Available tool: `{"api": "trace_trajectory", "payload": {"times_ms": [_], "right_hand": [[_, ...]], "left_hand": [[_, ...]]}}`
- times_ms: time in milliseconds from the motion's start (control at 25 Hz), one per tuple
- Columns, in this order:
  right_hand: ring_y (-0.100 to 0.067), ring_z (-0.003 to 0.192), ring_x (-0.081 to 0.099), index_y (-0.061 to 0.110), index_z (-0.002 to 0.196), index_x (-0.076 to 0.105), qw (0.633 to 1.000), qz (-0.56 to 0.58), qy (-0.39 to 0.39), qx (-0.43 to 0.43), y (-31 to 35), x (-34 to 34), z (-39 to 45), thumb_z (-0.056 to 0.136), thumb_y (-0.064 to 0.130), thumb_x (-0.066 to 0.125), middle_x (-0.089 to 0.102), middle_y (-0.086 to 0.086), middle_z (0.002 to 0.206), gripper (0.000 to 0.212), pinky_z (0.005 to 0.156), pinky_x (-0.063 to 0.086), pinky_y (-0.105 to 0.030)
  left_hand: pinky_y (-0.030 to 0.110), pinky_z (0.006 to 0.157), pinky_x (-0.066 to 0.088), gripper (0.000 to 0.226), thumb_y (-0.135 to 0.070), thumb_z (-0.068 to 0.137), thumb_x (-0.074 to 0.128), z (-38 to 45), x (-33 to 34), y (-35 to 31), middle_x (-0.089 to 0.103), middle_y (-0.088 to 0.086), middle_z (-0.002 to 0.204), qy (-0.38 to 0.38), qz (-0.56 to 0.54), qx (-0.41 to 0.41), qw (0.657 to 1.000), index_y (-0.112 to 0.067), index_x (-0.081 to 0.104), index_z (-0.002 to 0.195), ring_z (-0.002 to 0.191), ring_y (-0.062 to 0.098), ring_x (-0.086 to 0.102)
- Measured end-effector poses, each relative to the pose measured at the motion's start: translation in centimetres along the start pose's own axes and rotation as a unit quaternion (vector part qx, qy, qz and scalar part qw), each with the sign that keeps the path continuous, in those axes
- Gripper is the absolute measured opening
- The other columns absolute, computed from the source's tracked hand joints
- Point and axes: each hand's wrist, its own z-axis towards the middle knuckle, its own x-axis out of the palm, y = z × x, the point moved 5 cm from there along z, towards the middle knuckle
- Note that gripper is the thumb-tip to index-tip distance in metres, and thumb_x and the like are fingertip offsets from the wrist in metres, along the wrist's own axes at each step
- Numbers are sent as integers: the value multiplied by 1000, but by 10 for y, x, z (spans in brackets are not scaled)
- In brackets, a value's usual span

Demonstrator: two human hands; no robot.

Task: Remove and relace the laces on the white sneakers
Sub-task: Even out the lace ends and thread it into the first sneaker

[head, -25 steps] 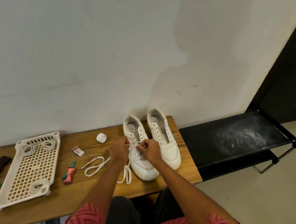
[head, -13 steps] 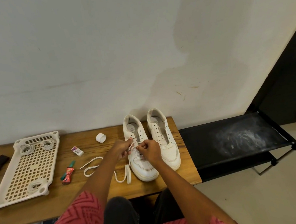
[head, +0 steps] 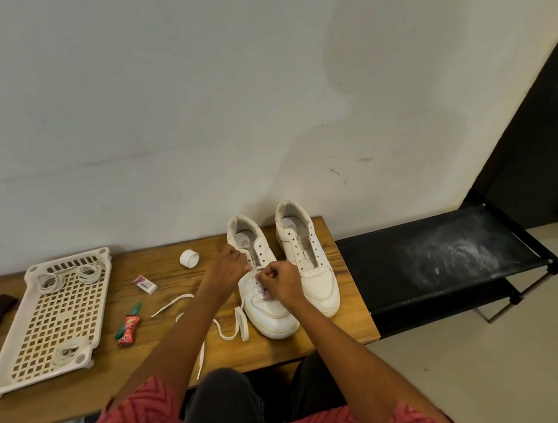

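Two white sneakers stand side by side on the wooden table (head: 156, 372), toes toward me. The left sneaker (head: 271, 315) has a white lace (head: 230, 333) threaded through its lower eyelets, and the slack trails over the table to its left. My left hand (head: 225, 268) pinches the lace at the left eyelet row. My right hand (head: 280, 282) is closed on the lace over the middle of the tongue. The right sneaker (head: 311, 270) has no lace in its eyelets.
A perforated white plastic tray (head: 37, 347) with coiled laces lies at the left. A white tape roll (head: 189, 258), an eraser (head: 145, 284) and a red-and-green tube (head: 128, 327) lie between the tray and the shoes. A black bench (head: 448, 265) adjoins the table's right end.
My left hand has moved up and right along the left sneaker's eyelets, drawing the lace with it. The loose loop on the table has shrunk and shifted toward the shoe.
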Motion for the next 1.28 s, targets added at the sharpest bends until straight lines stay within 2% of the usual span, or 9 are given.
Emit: {"api": "trace_trajectory", "payload": {"times_ms": [120,360,480,640,760,920,1000,1160,1280], "right_hand": [[-27,65,67,11,73,64,1000,-12,-16,-19,0,2,-2,83,13,70,60,0,65,13,62,58,-37],[-7,61,52,7,92,65,997,-40,-32,-52,4,2,-9,86,16,67,56,6,66,11,61,46,-18],[-5,58,48,11,106,57,991,-84,-19,-105,11,5,-17,89,17,61,51,7,65,18,54,36,-9],[-7,62,48,9,112,52,988,-107,-2,-114,11,10,-23,87,12,59,49,7,67,26,55,36,-11],[-4,60,46,9,112,49,990,-103,19,-92,10,5,-23,85,7,59,46,10,66,29,55,38,-11],[-5,61,46,8,114,46,990,-116,49,-58,14,4,-25,84,5,59,46,7,68,33,56,39,-14],[-6,62,46,7,116,45,990,-119,67,-42,18,6,-28,84,6,60,46,7,68,35,57,39,-14],[-5,66,48,6,116,44,987,-128,92,-27,21,-1,-32,83,6,60,47,9,72,36,57,37,-11],[-13,80,53,6,113,47,990,-114,81,-8,14,-3,-30,87,6,56,47,11,76,28,65,40,-12]], "left_hand": [[22,84,43,30,-15,99,43,1,10,-2,51,2,128,-10,28,-19,999,-17,45,128,124,19,43],[23,77,45,28,-15,90,59,-18,21,20,56,1,123,-27,-221,-185,957,-16,52,117,108,17,54],[26,76,47,26,-14,84,67,-39,40,33,58,3,114,-49,-376,-275,883,-15,56,107,99,19,58],[31,67,52,17,-19,88,63,-44,60,1,60,2,96,72,-615,-322,717,-16,54,102,87,20,60],[28,75,47,12,-13,88,59,-45,63,-6,61,4,97,91,-628,-341,694,-11,60,99,87,17,57],[28,67,47,12,-11,86,57,-56,54,-4,61,4,82,127,-705,-352,603,-15,64,77,72,14,55],[28,73,50,4,-13,87,58,-57,42,4,60,4,92,91,-698,-366,609,-14,60,91,85,17,58],[30,81,49,18,-12,89,57,-48,32,5,61,8,106,49,-618,-371,691,-8,60,107,96,22,58],[35,87,51,33,-13,86,63,-39,44,-7,60,12,115,62,-623,-363,691,-6,55,117,102,25,59]]}}
